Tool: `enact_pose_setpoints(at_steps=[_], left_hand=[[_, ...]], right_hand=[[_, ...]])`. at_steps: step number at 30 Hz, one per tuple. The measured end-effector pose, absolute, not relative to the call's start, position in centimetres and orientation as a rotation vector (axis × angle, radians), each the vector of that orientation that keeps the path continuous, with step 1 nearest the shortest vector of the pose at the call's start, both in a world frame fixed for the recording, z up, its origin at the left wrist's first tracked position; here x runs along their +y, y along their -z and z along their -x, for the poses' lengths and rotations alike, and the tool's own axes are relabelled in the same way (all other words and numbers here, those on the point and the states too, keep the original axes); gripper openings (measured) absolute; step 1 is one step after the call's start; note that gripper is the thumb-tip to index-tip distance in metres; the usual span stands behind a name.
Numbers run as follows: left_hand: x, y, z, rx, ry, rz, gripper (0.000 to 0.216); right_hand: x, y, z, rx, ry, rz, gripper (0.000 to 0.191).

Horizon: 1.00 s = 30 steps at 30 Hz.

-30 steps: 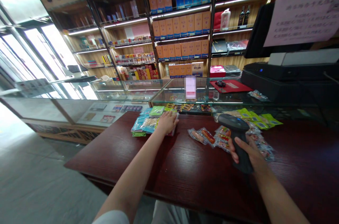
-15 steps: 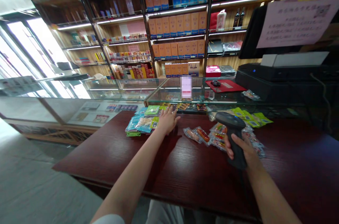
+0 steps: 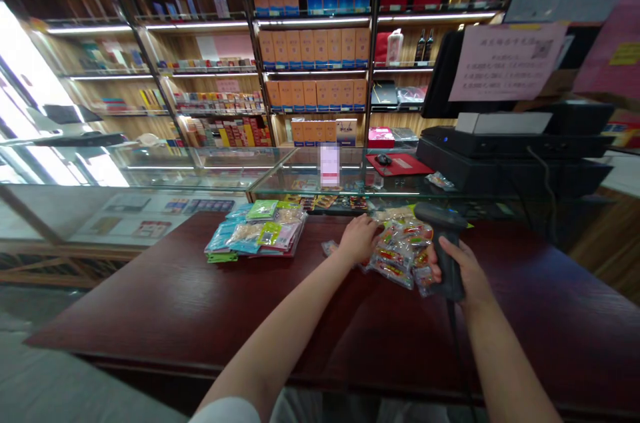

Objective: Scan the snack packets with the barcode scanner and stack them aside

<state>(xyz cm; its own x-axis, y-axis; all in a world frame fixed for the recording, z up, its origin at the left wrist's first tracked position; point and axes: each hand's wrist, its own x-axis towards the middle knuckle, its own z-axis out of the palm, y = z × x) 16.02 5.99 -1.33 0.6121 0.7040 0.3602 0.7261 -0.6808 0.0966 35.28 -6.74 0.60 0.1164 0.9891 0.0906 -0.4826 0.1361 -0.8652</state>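
Note:
My right hand (image 3: 463,270) is wrapped round the grip of a black barcode scanner (image 3: 443,243), its head pointing left over the counter. My left hand (image 3: 359,238) rests on a heap of clear snack packets (image 3: 400,251) with red and orange sausages inside, fingers curled onto one of them. The heap lies on the dark red wooden counter (image 3: 200,303), right in front of the scanner. Further left lies a separate pile of blue, green and pink packets (image 3: 257,233), which neither hand touches.
A glass display case (image 3: 210,176) runs behind the counter. A black till with a screen and a pink notice (image 3: 505,130) stands at the right. Shelves of orange and blue boxes (image 3: 315,50) fill the back wall. A red mat with a mouse (image 3: 397,163) lies on the glass.
My left hand left the blue and green pile and moved right onto the sausage packets by the scanner. The view swung to the right.

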Motion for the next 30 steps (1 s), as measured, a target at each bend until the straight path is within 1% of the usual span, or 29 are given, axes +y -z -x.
enact_pose_setpoints(at_steps=[3,10,16,21,27,30], left_hand=[[6.7,1.5,-17.9,-1.233,0.580,2.760,0.029],[9.8,1.2,-22.3,-1.289,0.494,2.763,0.029],[12.9,0.8,-26.2,-1.519,0.482,2.791,0.031],[14.8,1.0,-27.4,-1.747,0.465,2.781,0.034],[15.6,1.1,-27.2,-1.777,0.460,2.772,0.054],[15.4,1.1,-27.3,-1.818,0.517,2.768,0.068]], right_hand=[[-6.2,0.0,-36.6,-0.836,-1.255,0.781,0.025],[-6.1,1.0,-37.8,-0.805,-1.255,0.695,0.026],[-6.2,1.7,-38.5,-0.800,-1.284,0.666,0.028],[-6.0,1.9,-38.8,-0.773,-1.251,0.674,0.030],[-6.1,1.8,-38.8,-0.754,-1.244,0.643,0.028],[-6.1,1.7,-38.9,-0.750,-1.244,0.625,0.028]])
